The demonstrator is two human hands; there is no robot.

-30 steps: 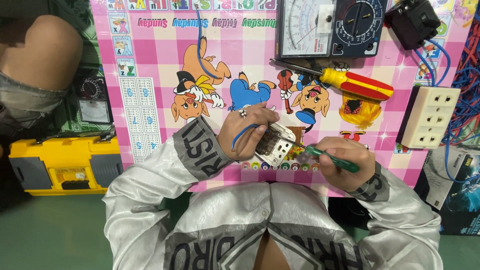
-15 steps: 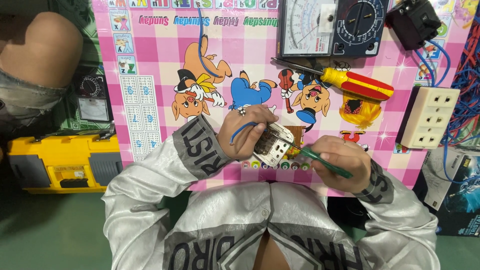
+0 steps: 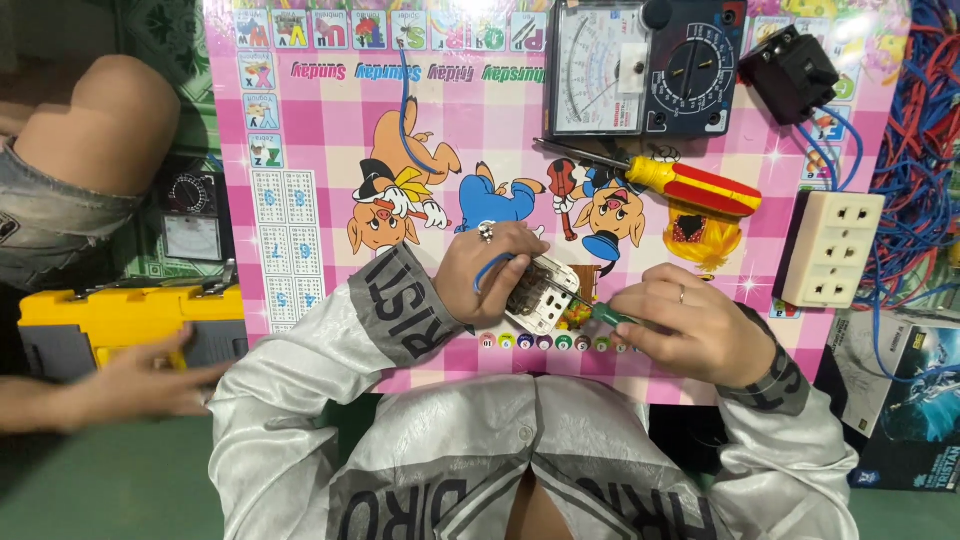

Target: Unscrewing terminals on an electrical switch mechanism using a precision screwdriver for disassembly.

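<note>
Head view: left hand [image 3: 480,275] gripped the socket [image 3: 540,295]; right hand [image 3: 690,325] pinched a screwdriver [image 3: 600,312], tip pointing left into it.

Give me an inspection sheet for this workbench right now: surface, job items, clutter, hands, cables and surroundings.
Surface: pink checked cartoon mat.
Job's things: white socket module, green-handled screwdriver at it.
Clutter: analog multimeter, red-yellow screwdriver, white triple outlet, black breaker.
Grippers: left hand grips the module; right hand holds the screwdriver.
Cables: blue wire to the module; red-blue tangle.
Surroundings: yellow case, another person's hand on it.
</note>
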